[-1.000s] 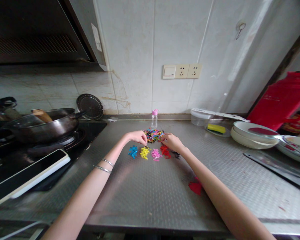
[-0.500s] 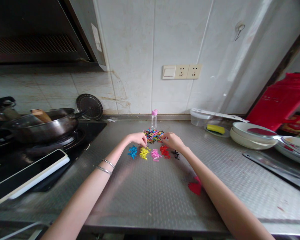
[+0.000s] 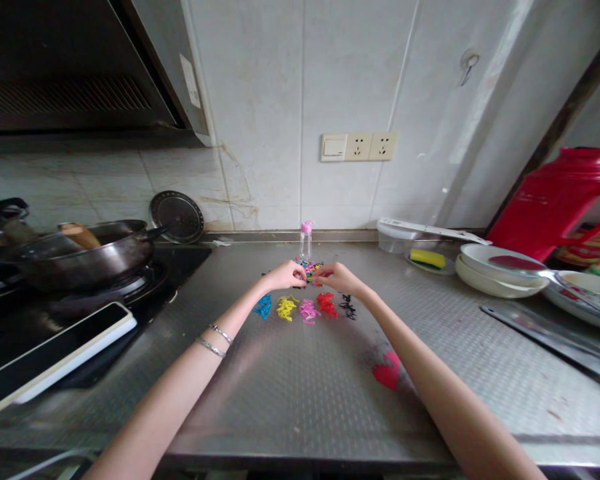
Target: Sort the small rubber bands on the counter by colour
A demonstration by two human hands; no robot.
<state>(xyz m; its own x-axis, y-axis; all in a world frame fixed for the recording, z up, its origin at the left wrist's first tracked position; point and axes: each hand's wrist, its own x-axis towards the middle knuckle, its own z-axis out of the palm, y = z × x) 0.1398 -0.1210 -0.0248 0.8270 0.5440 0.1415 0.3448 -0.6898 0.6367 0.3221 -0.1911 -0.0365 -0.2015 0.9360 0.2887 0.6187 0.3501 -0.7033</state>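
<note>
My left hand (image 3: 286, 275) is at the left side of a mixed heap of small coloured bands (image 3: 309, 268), its fingers pinched together. Over the heap's right side, my right hand (image 3: 341, 277) has its thumb and fingertips close together. What either hand pinches is too small to make out. In a row on the near side lie single-colour piles: blue (image 3: 263, 307), yellow (image 3: 287, 307), pink (image 3: 309, 311), red (image 3: 327, 305) and black (image 3: 348, 307). The hands cover part of the heap. Behind it stands a clear bottle with a pink top (image 3: 306, 241).
A pan (image 3: 87, 257) sits on the stove at left, with a white-edged device (image 3: 55, 357) in front. At right are a plastic tub (image 3: 396, 239), yellow sponge (image 3: 427, 259), stacked bowls (image 3: 500, 283), a knife (image 3: 545, 340) and a red flask (image 3: 555, 207). A red heart-marked bag (image 3: 387, 371) lies by my right forearm.
My left hand has moved from the yellow pile up and right to the mixed heap. My right hand has shifted slightly, uncovering more of the black pile. The view has tilted a little.
</note>
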